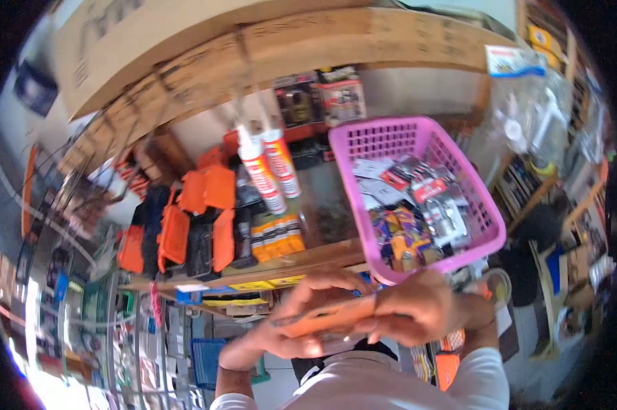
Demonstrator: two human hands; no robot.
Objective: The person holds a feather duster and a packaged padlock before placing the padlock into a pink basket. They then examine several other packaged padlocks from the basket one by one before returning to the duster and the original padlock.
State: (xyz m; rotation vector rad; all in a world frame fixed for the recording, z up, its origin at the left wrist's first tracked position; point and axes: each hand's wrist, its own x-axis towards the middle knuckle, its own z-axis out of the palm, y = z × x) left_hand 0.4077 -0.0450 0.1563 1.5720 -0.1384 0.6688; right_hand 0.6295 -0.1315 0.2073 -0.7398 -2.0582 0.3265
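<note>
An orange, flat object (329,316) is held level in front of my chest, between both hands. My left hand (308,311) is closed round its left end, fingers over the far side and thumb below. At the right end, my right hand (414,307) grips it with curled fingers. Part of the object is hidden by the fingers, and its exact kind is unclear. Just beyond my right hand stands a pink basket (373,263) with small packaged items in it.
Orange cases (206,188) and black cases stand on the wooden shelf (322,256) at the left. Two white-and-red tubes (260,171) stand beside yellow-orange packs (277,237). Clear plastic bags (527,113) hang at the right. A wooden beam (308,41) crosses above.
</note>
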